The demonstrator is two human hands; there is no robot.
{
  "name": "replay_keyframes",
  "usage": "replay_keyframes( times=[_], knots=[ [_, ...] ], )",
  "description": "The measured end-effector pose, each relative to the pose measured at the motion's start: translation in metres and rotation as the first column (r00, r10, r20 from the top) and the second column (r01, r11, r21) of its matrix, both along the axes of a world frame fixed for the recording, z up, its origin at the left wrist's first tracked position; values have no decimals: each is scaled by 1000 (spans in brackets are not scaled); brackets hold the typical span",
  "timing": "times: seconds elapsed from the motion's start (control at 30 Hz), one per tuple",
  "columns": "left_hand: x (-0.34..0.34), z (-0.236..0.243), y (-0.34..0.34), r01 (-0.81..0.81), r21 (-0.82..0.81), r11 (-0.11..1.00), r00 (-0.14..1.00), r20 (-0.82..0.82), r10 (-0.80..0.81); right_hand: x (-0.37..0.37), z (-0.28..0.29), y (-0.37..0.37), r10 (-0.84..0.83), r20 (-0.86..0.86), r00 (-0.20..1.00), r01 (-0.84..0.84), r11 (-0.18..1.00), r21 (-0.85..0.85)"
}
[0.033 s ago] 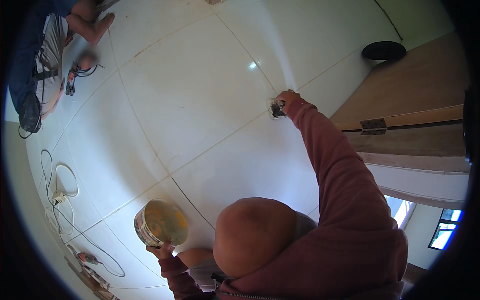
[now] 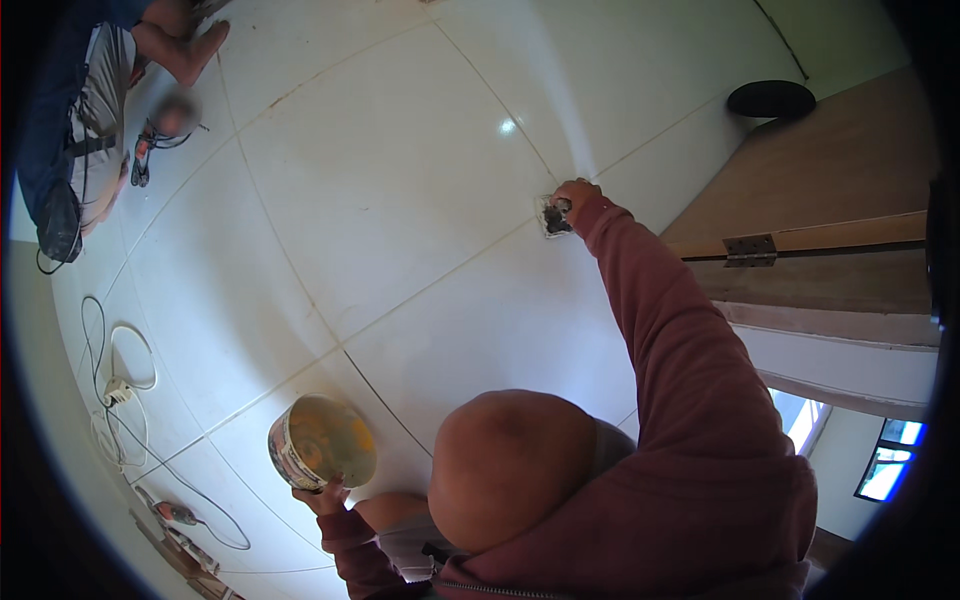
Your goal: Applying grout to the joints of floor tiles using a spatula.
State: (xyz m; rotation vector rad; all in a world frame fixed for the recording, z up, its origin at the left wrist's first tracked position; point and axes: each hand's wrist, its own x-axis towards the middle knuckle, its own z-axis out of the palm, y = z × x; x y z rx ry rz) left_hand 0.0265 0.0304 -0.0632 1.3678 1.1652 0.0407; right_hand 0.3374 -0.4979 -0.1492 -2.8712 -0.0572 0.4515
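Observation:
My left hand (image 2: 323, 496) grips a small plastic bucket (image 2: 287, 458) by its lower near side. The bucket tilts, its mouth facing up and right, and yellowish stains coat the inside. My right arm stretches out across the white tiled floor. At its end my right hand (image 2: 577, 199) is bent, fingers curled, at the right edge of a small square hole (image 2: 550, 218) cut in the tiles. Dark, rough material shows inside the hole. Whatever those fingers hold, if anything, is hidden.
A wooden door (image 2: 800, 190) with a metal hinge (image 2: 750, 251) stands at right, near a black round object (image 2: 770, 99). Another person (image 2: 60, 130) sits at upper left beside a corded power tool (image 2: 142, 160). Cables (image 2: 95, 345) and a second tool (image 2: 176, 513) lie at left.

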Motion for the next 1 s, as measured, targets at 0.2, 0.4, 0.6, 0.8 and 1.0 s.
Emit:
replay_keyframes(
  times=[0.2, 0.4, 0.6, 0.8, 1.0],
  knots=[
    [-28, -32, 21, -17, 62, 998, 998, 65, 13, 3, 11, -23, -64, -93, 994, 57, 995, -82],
    [-17, -17, 12, 16, 26, 1000, 1000, 19, -16, 8, 11, -37, 15, -474, 880, -61, 995, -81],
    [-36, -40, 32, 78, 112, 991, 987, 132, -93, 6, 10, -33, -16, -426, 905, -84, 973, -215],
    [-30, -29, 18, 36, 57, 998, 984, 173, -45, 2, 20, -25, -63, -277, 959, 32, 993, -116],
    [-38, -43, 22, 35, 64, 997, 983, 179, -46, -1, 23, -43, -391, -249, 886, 404, 915, 1]
  ],
)
